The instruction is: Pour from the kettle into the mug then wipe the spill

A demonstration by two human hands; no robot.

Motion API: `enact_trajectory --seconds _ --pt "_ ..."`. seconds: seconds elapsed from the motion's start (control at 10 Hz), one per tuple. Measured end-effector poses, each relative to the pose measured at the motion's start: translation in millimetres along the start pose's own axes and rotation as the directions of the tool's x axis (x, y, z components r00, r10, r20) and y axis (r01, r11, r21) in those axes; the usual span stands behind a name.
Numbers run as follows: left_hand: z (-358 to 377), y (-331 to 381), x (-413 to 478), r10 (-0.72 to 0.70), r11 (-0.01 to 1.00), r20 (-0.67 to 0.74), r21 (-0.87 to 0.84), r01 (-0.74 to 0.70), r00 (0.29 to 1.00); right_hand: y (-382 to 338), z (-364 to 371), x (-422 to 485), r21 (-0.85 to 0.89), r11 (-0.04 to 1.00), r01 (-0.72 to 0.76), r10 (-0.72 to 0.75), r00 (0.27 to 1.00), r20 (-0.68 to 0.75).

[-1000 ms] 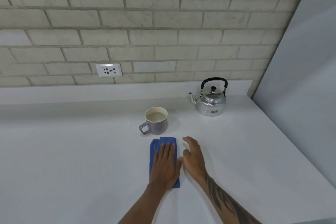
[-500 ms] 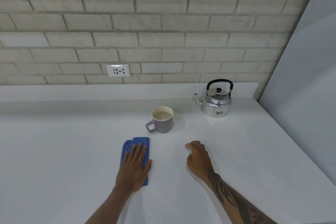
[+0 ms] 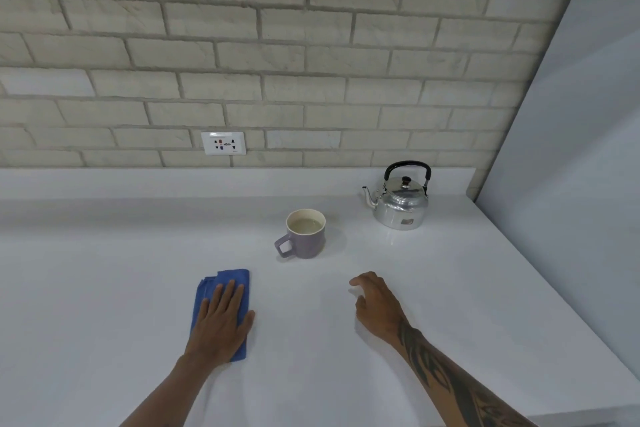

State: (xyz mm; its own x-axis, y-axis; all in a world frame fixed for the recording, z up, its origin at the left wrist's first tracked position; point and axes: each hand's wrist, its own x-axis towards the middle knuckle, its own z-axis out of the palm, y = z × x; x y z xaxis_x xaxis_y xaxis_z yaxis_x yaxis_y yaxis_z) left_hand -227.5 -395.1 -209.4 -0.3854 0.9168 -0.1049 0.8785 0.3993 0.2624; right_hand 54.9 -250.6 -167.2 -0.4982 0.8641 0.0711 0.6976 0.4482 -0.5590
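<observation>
Blue cloth (image 3: 211,291) folded flat near the front of the surface (image 3: 104,270), pinned under the left hand (image 3: 221,322), fingers spread and pressed down, nothing pinched. Purple mug (image 3: 306,236) just beyond, filled near the brim, handle toward the cloth. Kettle (image 3: 401,204) upright by the back right corner. Right hand (image 3: 375,305) resting loosely curled on bare surface, empty. No puddle discernible. Risks, as judged: a wide sweep knocking the mug handle and slopping more liquid; wiping off-target and leaving the unseen wet patch.
</observation>
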Motion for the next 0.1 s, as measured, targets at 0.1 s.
enact_trajectory --seconds 0.1 --pt "-22.9 14.2 9.8 -0.028 0.999 0.040 0.024 0.027 0.999 3.4 -20.3 5.4 0.045 0.999 -0.003 0.002 1.000 0.013"
